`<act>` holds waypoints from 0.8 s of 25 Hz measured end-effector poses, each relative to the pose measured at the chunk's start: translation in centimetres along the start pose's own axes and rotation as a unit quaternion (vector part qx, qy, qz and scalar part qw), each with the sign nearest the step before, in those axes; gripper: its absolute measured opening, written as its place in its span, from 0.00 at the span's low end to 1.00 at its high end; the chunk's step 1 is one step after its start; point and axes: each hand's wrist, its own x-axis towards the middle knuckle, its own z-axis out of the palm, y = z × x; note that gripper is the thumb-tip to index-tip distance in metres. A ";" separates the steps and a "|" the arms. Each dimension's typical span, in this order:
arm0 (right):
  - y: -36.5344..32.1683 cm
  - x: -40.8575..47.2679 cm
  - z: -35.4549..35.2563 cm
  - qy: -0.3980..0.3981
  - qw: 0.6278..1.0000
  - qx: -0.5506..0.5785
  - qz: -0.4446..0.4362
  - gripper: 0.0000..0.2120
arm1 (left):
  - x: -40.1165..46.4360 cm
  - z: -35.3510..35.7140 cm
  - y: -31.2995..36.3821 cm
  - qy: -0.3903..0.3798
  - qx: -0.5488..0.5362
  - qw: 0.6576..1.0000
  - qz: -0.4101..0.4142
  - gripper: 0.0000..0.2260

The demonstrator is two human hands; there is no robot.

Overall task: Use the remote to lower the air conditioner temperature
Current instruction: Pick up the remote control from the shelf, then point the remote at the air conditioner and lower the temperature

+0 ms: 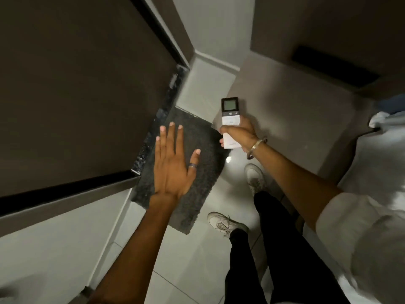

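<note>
Standing on pale floor tiles (192, 270) by a dark mat (197, 172), the right hand (240, 133) grips a white remote (230, 121). Left hand (173, 163) hovers flat, fingers spread, empty.

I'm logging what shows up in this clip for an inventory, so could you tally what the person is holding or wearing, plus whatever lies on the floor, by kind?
Remote: 1, held in the right hand
Shoes: 2
Bracelet: 1
Ring: 1, on the open left hand
Floor mat: 1
Total: 6
</note>
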 end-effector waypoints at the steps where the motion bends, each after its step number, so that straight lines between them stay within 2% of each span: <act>1: -3.1 -3.4 1.7 -0.065 0.997 0.020 -0.030 0.18 | -0.6 -4.0 -0.1 0.045 0.012 0.999 0.002 0.33; 3: -9.7 -9.5 5.1 -0.164 0.980 0.027 -0.111 0.23 | -1.6 -12.0 -0.8 0.136 0.042 0.990 0.010 0.33; 5: -17.5 -16.2 9.1 -0.243 0.948 0.015 -0.206 0.24 | -3.5 -21.3 -2.5 0.241 0.083 0.967 0.002 0.33; 8: -28.8 -27.7 14.7 -0.335 0.881 0.012 -0.334 0.24 | -7.6 -35.7 -5.3 0.396 0.154 0.905 -0.013 0.33; 11: -36.7 -39.0 18.5 -0.394 0.815 0.018 -0.424 0.22 | -11.9 -47.7 -6.9 0.507 0.221 0.831 -0.054 0.33; 15: -43.2 -52.2 21.4 -0.432 0.719 0.012 -0.544 0.21 | -18.7 -60.0 -7.6 0.631 0.273 0.720 -0.090 0.33; 20: -46.5 -62.2 23.3 -0.465 0.633 0.019 -0.619 0.20 | -24.4 -67.5 -7.7 0.702 0.303 0.633 -0.124 0.34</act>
